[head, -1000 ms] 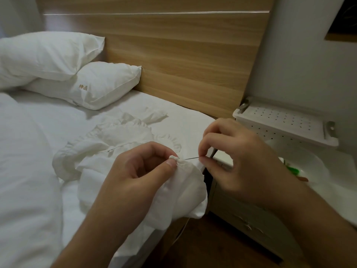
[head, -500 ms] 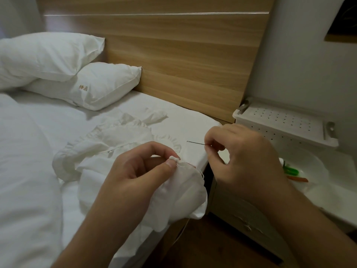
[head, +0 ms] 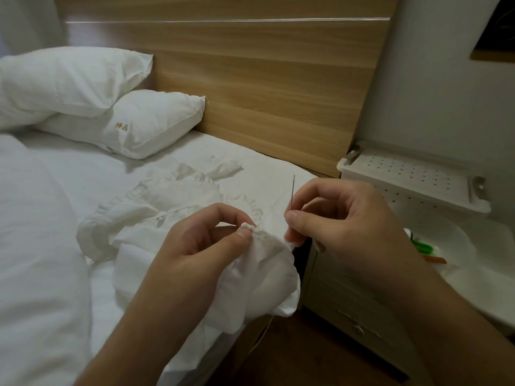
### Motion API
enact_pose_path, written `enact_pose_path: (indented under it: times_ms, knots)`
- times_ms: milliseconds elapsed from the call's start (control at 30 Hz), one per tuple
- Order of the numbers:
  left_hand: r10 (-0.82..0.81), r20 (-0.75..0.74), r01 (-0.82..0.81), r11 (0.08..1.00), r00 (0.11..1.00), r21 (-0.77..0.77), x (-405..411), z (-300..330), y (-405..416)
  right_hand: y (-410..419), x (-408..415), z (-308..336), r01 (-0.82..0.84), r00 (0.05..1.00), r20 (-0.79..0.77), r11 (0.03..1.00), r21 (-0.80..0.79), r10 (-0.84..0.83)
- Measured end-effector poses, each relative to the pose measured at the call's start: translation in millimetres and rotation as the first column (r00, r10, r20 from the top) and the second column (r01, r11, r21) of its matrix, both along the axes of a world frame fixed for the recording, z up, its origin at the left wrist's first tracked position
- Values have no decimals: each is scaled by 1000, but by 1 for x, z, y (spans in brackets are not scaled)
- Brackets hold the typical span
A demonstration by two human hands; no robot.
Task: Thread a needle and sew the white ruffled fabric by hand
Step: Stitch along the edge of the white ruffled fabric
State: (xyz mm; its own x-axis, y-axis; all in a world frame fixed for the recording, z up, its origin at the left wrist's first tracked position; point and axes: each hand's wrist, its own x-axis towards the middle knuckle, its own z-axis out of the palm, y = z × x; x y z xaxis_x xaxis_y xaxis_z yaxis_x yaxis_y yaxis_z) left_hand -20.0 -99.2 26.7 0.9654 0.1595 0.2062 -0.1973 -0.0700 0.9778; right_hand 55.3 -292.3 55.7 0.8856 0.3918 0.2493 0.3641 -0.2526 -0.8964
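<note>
Between our hands, needle (head: 292,193) w/ thread: right hand (head: 338,224) pinches it, left hand (head: 200,246) grips ruffled fabric (head: 262,263); sewing seems underway, unfinished.

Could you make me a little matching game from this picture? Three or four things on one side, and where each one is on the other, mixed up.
Things:
1. needle
2. white ruffled fabric
3. green object
4. pillows

Places:
A. against the wooden headboard
B. pinched by the left hand
C. on the bedside table, at right
D. held upright by the right hand

Pairs: 1-D, 2-B, 3-C, 4-A
</note>
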Motion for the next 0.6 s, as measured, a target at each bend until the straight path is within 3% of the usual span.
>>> enact_pose_path:
  times_ms: [300,600]
  knots:
    - [-3,8,3,999,1000,-33,1,0,0,3,1,0,-51,959,-267,985,165,95]
    - [21,6,-21,998,1000,-57,2,-2,1,7,-3,-2,-59,945,-307,984,166,108]
